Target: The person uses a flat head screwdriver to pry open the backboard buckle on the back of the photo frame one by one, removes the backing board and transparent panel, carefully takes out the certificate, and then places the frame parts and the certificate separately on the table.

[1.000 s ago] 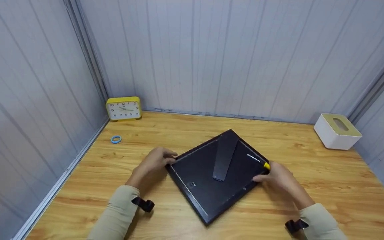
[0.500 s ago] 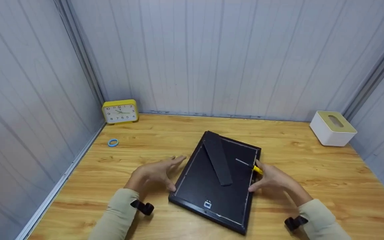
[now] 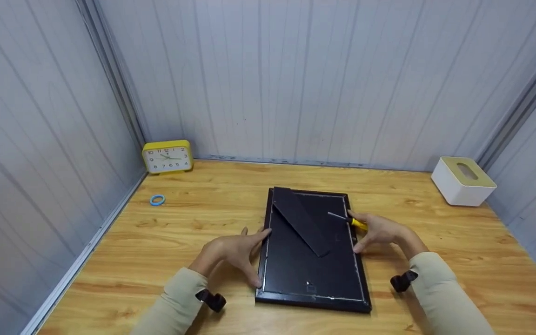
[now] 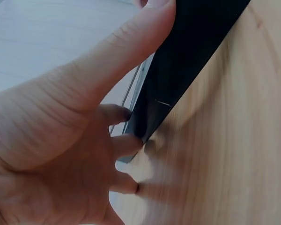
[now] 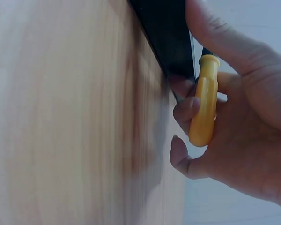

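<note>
Lying back side up on the wooden counter, a black picture frame sits in front of me, its short sides toward and away from the person. Its black stand leg slants across the back from the far left corner. From my remote seat I see the left hand spread wide, thumb and forefinger touching the frame's left edge without gripping anything. At the right edge, the right hand curls its fingers around the yellow handle of a screwdriver, whose metal shaft points left over the frame; the thumb of that hand touches the frame's edge. Farther back I see a yellow clock on the left, with a blue ring near it, and a white tissue box on the far right.
</note>
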The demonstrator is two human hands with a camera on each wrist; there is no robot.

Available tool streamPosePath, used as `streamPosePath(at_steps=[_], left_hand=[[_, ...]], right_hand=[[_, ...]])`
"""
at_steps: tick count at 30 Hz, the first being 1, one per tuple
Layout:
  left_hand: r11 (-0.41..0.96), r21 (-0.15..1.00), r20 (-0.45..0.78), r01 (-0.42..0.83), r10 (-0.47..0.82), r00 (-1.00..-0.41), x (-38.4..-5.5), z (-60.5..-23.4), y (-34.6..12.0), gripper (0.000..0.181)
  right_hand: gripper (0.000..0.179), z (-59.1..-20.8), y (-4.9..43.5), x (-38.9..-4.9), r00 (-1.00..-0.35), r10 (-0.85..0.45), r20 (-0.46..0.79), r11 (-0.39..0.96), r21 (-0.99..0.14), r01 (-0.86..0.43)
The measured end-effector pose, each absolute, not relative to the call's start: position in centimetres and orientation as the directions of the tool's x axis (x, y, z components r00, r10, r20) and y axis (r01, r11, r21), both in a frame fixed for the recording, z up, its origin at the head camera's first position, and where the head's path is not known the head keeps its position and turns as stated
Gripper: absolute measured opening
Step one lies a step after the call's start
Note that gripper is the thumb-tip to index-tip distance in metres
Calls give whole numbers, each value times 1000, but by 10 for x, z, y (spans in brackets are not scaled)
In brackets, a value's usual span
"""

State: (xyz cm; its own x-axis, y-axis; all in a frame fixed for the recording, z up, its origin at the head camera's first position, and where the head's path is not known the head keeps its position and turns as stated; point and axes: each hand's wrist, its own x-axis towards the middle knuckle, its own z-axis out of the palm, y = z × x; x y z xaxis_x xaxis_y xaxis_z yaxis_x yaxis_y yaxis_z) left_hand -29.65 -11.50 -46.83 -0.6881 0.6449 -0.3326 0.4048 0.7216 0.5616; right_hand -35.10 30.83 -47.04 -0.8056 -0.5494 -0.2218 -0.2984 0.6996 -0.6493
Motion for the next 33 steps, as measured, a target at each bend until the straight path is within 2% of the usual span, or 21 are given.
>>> streamPosePath(at_steps=[12, 19, 33], left_hand=[[784, 503, -370, 363, 575, -730, -286, -465, -107, 143], [791, 480, -372, 380, 575, -729, -285, -465, -106, 143], [770, 537, -374, 345, 584, -721, -287, -467, -107, 142]], right_hand=[[114, -469, 314, -354, -771, -602, -206, 647, -692, -320], [112, -469, 314, -354, -775, -596, -208, 658, -680, -323], [113, -469, 317, -341, -806, -554, -210, 695, -649, -309]])
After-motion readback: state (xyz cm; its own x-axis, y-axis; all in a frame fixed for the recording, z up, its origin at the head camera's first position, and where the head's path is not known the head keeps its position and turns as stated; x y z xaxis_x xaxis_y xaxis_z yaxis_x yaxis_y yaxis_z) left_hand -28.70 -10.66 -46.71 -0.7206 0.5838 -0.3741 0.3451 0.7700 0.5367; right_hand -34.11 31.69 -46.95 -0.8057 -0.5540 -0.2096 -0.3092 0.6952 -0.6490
